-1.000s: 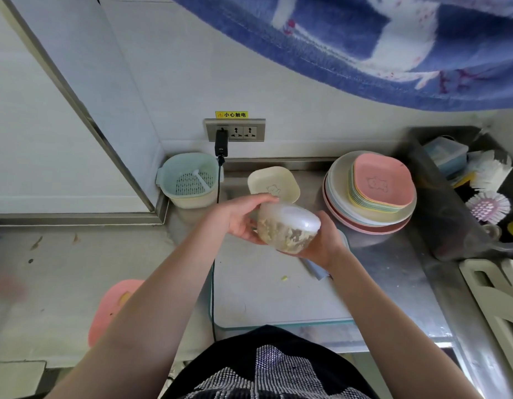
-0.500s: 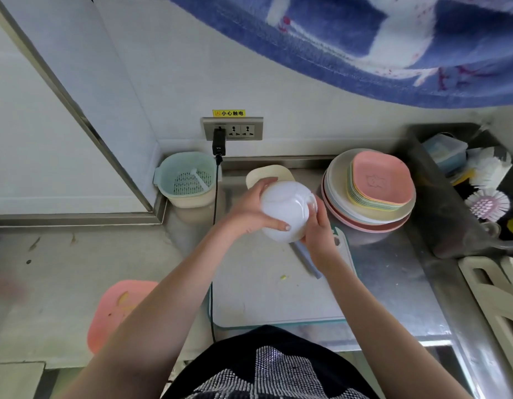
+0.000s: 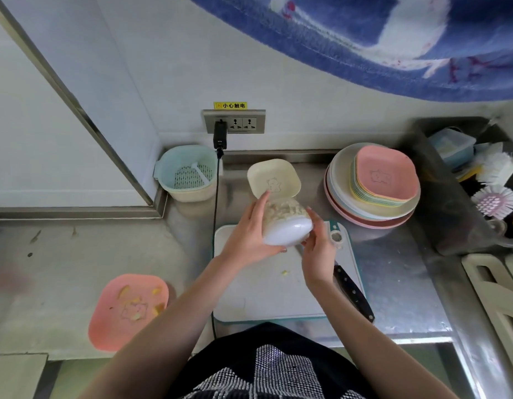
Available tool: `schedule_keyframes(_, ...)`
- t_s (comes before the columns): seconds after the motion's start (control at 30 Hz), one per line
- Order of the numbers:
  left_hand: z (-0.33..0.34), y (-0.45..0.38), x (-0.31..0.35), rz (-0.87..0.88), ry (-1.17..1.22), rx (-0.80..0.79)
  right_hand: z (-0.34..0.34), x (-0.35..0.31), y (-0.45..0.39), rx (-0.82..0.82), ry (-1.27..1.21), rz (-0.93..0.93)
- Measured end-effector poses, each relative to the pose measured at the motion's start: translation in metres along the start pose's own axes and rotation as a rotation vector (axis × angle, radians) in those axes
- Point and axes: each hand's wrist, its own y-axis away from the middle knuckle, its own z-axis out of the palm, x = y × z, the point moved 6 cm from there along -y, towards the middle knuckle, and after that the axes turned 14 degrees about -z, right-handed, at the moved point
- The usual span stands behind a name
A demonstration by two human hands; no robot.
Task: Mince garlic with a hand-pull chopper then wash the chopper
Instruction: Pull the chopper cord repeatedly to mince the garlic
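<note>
Both hands up over the far end of the white rectangular plastic cutting board [image 3: 267, 289], holding the clear round hand-pull chopper bowl w/ white dome lid [image 3: 287, 226] between them, tipped on its side, white lid end facing the camera, clear end pointing away toward the pale-yellow square plastic dish [image 3: 274, 178] at the back of the counter. Minced garlic [image 3: 281, 210] visible thru the clear wall, pale and clumped. Left hand [image 3: 251, 237] cups the chopper from the left: fingers long and together along the clear wall, thumb curled under the lid edge. Right hand [image 3: 318, 246] on the right side: fingers bent around the lid rim, thumb side hidden, so exact grip there can't be told. Chopper is off the board, just short of the yellow dish; whether it touches the dish rim can't be told. Black-handled knife [image 3: 353, 292] lies on the board's right edge, partly under the right forearm. Small garlic scrap [image 3: 284, 272] on the board. Pink square plastic dish w/ yellowish bits [image 3: 128, 311] sits on the steel counter [image 3: 399, 272] well left of the board. Light-blue strainer basket in a cream bowl [image 3: 187, 174] back-left by the wall socket [image 3: 234, 121]; stack of round and square pastel plates [image 3: 373, 185] back-right.
</note>
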Motion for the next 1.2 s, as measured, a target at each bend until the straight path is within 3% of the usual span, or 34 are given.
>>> schedule_keyframes(0.1, 0.01, 0.003, -0.024, -0.169, 0.004, -0.065, 0.011, 0.006, 0.008, -0.096, 0.04, -0.004)
schedule_keyframes(0.23, 0.012, 0.01, -0.034, -0.158, -0.05, -0.008, 0.016, 0.009, 0.015, -0.121, 0.064, -0.05)
schedule_keyframes(0.37, 0.017, 0.007, -0.044, -0.224, -0.099, -0.071, 0.027, 0.015, 0.01, -0.305, 0.086, 0.094)
schedule_keyframes(0.53, 0.012, 0.0, -0.04, -0.208, -0.081, -0.051, 0.018, 0.007, 0.005, -0.223, 0.118, 0.033)
schedule_keyframes(0.63, 0.015, -0.003, -0.053, -0.3, -0.087, -0.128, 0.022, 0.007, 0.006, -0.333, 0.147, 0.055)
schedule_keyframes(0.8, 0.011, -0.011, -0.059, -0.376, 0.009, -0.252, 0.021, 0.005, 0.003, -0.349, 0.242, 0.052)
schedule_keyframes(0.97, 0.003, -0.017, -0.069, -0.52, 0.147, -0.363, 0.027, 0.006, 0.003, -0.491, 0.171, 0.2)
schedule_keyframes(1.07, 0.001, -0.016, -0.065, -0.483, -0.071, -0.416, 0.035, -0.007, 0.001, -0.543, 0.177, 0.186)
schedule_keyframes(1.2, 0.02, -0.009, -0.024, -0.127, -0.669, -0.419, 0.043, -0.011, -0.002, -0.647, 0.399, 0.088)
